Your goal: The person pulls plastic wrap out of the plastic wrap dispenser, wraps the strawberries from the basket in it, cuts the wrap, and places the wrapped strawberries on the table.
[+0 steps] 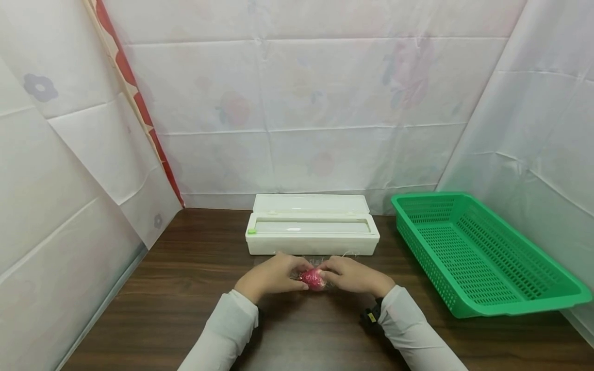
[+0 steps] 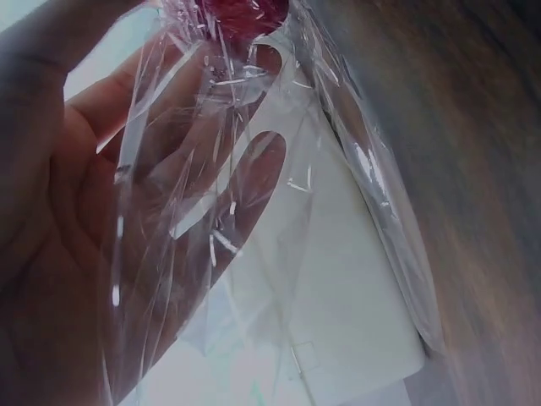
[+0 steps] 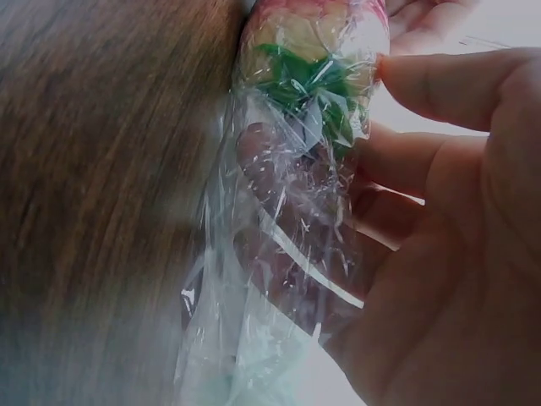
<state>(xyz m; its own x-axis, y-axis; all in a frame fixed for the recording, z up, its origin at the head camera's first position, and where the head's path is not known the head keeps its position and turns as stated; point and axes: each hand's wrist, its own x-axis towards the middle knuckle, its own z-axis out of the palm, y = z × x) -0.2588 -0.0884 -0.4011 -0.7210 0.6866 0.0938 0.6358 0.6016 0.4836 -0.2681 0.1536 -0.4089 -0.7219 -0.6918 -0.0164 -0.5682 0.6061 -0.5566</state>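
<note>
A red strawberry (image 1: pixel 314 279) wrapped in clear cling film (image 3: pixel 221 288) is between the two hands, just in front of the white dispenser box. In the right wrist view its green leaves (image 3: pixel 308 78) and pale yellowish top show through the film. The left hand (image 1: pixel 276 276) holds the strawberry's left side, thumb in front and fingers behind. From the other side the right hand (image 1: pixel 356 276) grips it near the leafy end, thumb tip against it. Loose film trails from both ends, over the fingers of each hand. Some fingertips are hidden in the head view.
The white cling film dispenser (image 1: pixel 313 246) stands behind the hands with its lid (image 1: pixel 311 203) raised and a green slider (image 1: pixel 251 231) at its left. A green perforated basket (image 1: pixel 473 306) sits on the right of the dark wooden table (image 1: pixel 185 288). Sheets hang behind and at both sides.
</note>
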